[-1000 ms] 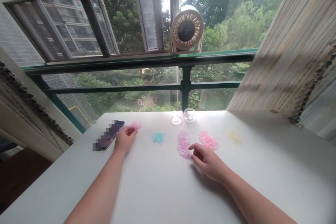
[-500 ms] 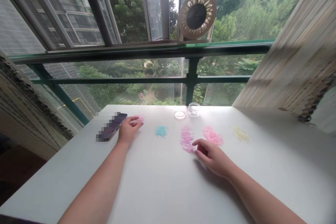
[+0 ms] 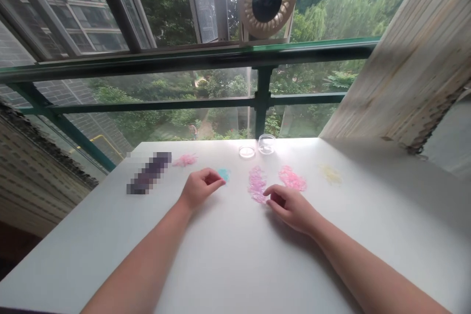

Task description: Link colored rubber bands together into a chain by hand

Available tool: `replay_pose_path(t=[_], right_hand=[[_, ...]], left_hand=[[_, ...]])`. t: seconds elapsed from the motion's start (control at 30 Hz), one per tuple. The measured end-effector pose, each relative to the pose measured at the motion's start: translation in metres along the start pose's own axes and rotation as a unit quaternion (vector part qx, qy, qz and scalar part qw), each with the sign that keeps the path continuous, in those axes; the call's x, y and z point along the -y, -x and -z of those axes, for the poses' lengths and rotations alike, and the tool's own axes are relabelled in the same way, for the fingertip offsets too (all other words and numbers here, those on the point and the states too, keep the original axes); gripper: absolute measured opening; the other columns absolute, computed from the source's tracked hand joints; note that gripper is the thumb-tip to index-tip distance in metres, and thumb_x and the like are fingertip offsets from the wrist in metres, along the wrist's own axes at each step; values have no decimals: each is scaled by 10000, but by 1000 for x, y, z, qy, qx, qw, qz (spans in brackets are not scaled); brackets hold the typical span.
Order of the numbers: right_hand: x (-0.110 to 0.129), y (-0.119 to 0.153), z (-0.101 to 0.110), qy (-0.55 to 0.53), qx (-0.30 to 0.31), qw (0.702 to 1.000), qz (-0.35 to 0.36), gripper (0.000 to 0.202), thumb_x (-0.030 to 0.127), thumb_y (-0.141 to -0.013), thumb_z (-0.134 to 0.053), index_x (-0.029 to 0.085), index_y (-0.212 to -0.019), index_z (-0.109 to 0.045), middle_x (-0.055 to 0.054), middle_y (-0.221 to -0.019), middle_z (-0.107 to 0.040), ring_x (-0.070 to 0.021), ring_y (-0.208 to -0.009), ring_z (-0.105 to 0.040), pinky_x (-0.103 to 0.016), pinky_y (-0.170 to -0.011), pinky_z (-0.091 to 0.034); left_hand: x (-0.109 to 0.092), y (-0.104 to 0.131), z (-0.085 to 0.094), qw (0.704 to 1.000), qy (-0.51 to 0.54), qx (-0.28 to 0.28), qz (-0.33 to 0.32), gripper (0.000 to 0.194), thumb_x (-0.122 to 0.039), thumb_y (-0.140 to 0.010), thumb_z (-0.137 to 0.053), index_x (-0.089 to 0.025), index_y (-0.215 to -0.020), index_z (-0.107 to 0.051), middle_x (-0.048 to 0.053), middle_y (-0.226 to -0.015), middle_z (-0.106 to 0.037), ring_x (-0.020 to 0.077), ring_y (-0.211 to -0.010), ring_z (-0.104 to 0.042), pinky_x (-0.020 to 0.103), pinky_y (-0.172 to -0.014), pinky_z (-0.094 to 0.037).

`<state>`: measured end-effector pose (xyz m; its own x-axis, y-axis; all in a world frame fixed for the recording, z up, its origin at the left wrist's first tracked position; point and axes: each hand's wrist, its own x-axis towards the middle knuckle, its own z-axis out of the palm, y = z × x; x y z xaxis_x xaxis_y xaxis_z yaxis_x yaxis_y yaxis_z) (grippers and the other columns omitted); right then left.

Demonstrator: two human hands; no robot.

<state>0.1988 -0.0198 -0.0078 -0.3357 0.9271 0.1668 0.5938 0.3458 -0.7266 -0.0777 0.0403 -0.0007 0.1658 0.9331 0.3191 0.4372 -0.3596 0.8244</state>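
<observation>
My left hand (image 3: pixel 201 187) is closed in a pinch just beside the small blue pile (image 3: pixel 223 175), covering part of it. Anything between its fingertips is too small to make out. My right hand (image 3: pixel 290 206) is curled, thumb and forefinger close together at the lower right edge of the purple pile (image 3: pixel 256 182). What it may hold is also too small to tell. The piles look like tiny thin loops or strands. Behind my right hand lies a bright pink pile (image 3: pixel 292 178). Another pink pile (image 3: pixel 185 159) lies at the far left.
A pale yellow pile (image 3: pixel 330 174) lies to the right. At the back edge of the white table (image 3: pixel 235 255) are a clear round lid (image 3: pixel 247 152) and a clear round container (image 3: pixel 267 145). A pixelated dark phone (image 3: pixel 149 174) lies at left. Beyond stand a green railing (image 3: pixel 191 59) and windows.
My left hand has moved right from the far-left pink pile to the blue pile, its fingers coming together. My right hand stays by the purple pile. The view has tilted slightly down.
</observation>
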Motion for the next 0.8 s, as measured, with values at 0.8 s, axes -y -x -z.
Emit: replay_pose_path(t=[0.8], right_hand=[[15, 1, 0, -102, -77, 985, 117, 100, 154, -799, -533, 169, -860, -611, -18, -673, -604, -96, -541, -474, -232, -523, -419]], left_hand=[[-55, 26, -86, 937, 311, 116, 109, 346, -347, -659, -748, -160, -692, -458, -3, -549, -625, 88, -468, -541, 194, -466, -417]])
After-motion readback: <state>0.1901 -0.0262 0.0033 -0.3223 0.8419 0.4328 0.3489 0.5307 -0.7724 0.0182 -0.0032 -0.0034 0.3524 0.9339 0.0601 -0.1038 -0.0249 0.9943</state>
